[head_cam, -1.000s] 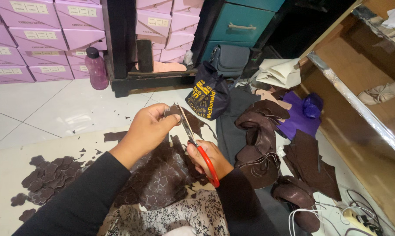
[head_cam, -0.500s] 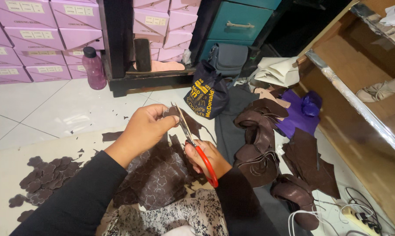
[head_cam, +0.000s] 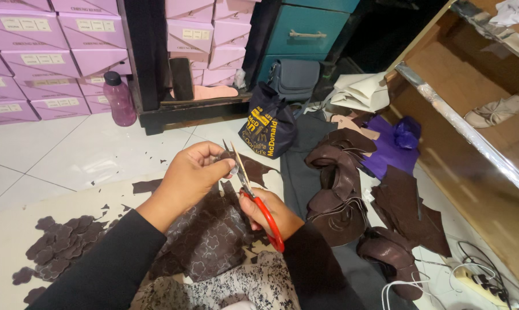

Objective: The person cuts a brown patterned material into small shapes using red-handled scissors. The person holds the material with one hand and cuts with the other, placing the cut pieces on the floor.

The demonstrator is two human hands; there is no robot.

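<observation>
From the head view, the left hand point(head_cam: 193, 175) is pinching a small brown leather piece point(head_cam: 228, 166) at its fingertips. The right hand point(head_cam: 271, 213) is gripping red-handled scissors point(head_cam: 253, 192), blades parted and pointing up-left, touching the piece from its right, above the patterned brown sheet point(head_cam: 205, 241).

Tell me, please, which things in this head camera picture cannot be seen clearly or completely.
- The small piece in the left hand: head view, fingers cover most of it.
- Red-handled scissors: the right hand hides part of the handles.
- Brown patterned sheet: both sleeves lie over it.
- White power strip: cut off near the bottom right corner.
- Grey bag: its lower part sits behind the dark printed bag.
</observation>
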